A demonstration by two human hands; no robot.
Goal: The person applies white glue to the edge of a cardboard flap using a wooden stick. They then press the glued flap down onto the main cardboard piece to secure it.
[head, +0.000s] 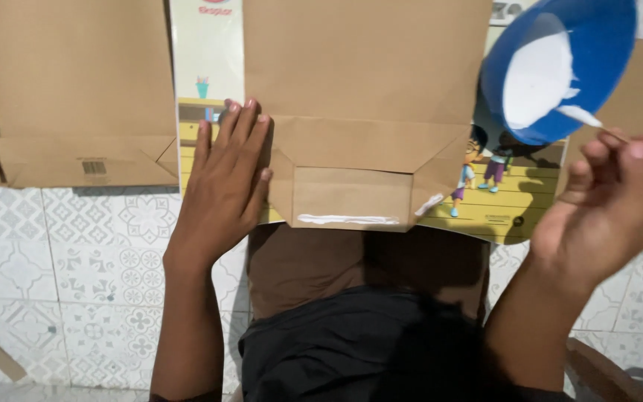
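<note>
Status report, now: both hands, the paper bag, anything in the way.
Left hand flat on brown paper bag. Right hand pinching thin stick at blue glue bowl. White glue line along bag's bottom flap. Nothing in the way.

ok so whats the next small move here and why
Probably bring the stick in the right hand down to the bag and spread glue on the right flap. The stick's tip carries white glue from the blue bowl, the bottom edge already has a glue line, and the left hand pins the bag flat.
</note>
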